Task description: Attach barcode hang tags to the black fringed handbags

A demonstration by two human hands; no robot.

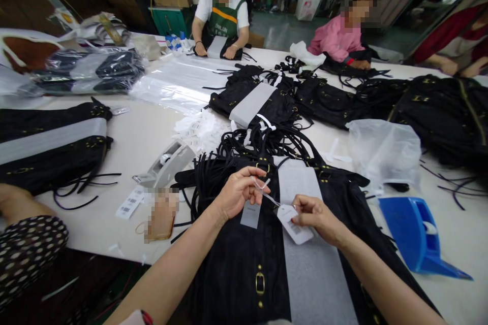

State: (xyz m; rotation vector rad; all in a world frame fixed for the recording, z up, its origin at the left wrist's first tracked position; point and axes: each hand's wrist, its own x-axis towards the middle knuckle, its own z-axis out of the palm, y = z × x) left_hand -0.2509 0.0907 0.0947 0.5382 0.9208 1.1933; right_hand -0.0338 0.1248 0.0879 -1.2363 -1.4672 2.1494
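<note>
Above the near black bag (pixel 244 264), left hand (pixel 237 194): fingers pinching string (pixel 271 198)
Right hand (pixel 316 216): fingers gripping tag (pixel 296 233)
Tabletop (pixel 461 228), right: blue dispenser (pixel 408 236)

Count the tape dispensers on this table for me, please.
2: the gray tape dispenser, left of the black bag under the hands, and the blue tape dispenser, to the bag's right. More could be hidden behind other things.
</note>
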